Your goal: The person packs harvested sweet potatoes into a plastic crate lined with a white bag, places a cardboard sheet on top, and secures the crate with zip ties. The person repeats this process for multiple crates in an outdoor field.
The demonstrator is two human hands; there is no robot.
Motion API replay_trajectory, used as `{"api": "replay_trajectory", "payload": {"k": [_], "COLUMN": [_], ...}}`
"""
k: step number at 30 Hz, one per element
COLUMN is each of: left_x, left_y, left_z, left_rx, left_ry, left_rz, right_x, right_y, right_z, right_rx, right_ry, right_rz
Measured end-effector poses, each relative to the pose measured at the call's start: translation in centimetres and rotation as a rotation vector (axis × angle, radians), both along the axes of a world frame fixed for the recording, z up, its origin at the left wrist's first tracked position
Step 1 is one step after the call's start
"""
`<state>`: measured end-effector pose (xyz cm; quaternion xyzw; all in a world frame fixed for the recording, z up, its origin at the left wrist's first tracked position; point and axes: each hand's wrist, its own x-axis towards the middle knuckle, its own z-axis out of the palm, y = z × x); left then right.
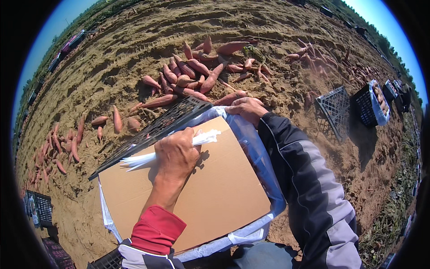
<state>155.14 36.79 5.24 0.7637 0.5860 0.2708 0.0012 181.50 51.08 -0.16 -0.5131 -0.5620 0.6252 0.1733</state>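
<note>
My left hand [178, 151] is closed around a bundle of white plastic cable ties [207, 138], above a brown cardboard sheet [218, 188]. The sheet covers the top of a crate lined with translucent plastic film [257, 151], which folds over the rim. At the far corner my right hand [247, 109] grips the film-covered rim, its fingertips partly hidden. A black plastic lattice lid [161, 129] stands tilted along the crate's far left side. What lies under the cardboard is hidden.
Sweet potatoes [191, 74] lie heaped on sandy soil just beyond the crate, with more piles at left [55, 144] and right [312, 57]. Another lattice lid [334, 112] leans near a filled, lined crate [366, 104]. Black crates [42, 208] stand at lower left.
</note>
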Motion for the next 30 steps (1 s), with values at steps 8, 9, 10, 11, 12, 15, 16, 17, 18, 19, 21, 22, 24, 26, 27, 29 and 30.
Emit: {"api": "replay_trajectory", "payload": {"k": [8,9,10,11,12,15,16,17,18,19,21,22,24,26,27,29,30], "left_x": [-0.5,-0.3,-0.1,-0.1,0.3,-0.2,0.0,0.2,0.0,-0.3,-0.3,0.2,0.1,0.0,-0.1,-0.2,-0.3], "left_y": [0.0,0.0,0.0,0.1,0.2,0.0,0.0,-0.2,-0.2,-0.3,-0.3,-0.2,-0.3,-0.3,-0.3,-0.4,-0.3], "left_z": [-0.4,-0.5,-0.6,-0.5,-0.3,-0.9,-0.9,-0.9,-0.8,-0.9,-1.0,-0.9,-0.9,-0.8,-0.7,-1.0,-1.0], "left_rx": [0.102,0.122,0.142,0.133,0.116,0.077,0.068,0.058,0.045,0.057,0.051,0.061,0.077,0.061,0.057,0.068,0.096], "left_ry": [-0.034,-0.045,-0.056,-0.035,-0.028,0.001,-0.003,-0.007,0.000,0.001,0.023,0.005,-0.003,-0.010,0.017,0.011,0.026], "left_rz": [-0.019,-0.023,-0.026,-0.021,-0.029,-0.017,-0.012,-0.005,0.009,0.006,0.021,-0.001,-0.004,-0.003,0.010,0.000,0.001], "right_x": [-4.2,-3.9,-3.9,-3.6,-2.4,-0.1,1.5,3.3,4.4,4.8,6.4,7.4,7.3,6.6,6.8,7.2,7.5], "right_y": [-6.8,-7.7,-8.4,-8.7,-9.4,-11.7,-12.5,-13.3,-14.0,-15.2,-16.9,-18.2,-19.8,-21.4,-22.0,-23.5,-23.9], "right_z": [6.8,7.1,7.1,7.3,7.7,10.1,10.0,9.8,8.5,8.0,5.8,4.4,3.3,3.0,3.2,3.4,3.1], "right_rx": [1.519,1.604,1.519,1.403,1.268,0.778,0.625,0.468,0.437,0.323,0.153,0.048,-0.141,-0.270,-0.284,-0.324,-0.282], "right_ry": [-0.428,-0.440,-0.497,-0.327,-0.182,0.053,-0.038,-0.126,-0.273,-0.333,-0.425,-0.333,-0.087,0.177,0.232,0.337,0.290], "right_rz": [0.171,0.366,0.436,0.258,0.083,-0.302,-0.255,-0.210,-0.137,-0.037,0.042,-0.056,-0.190,-0.349,-0.366,-0.405,-0.362]}}
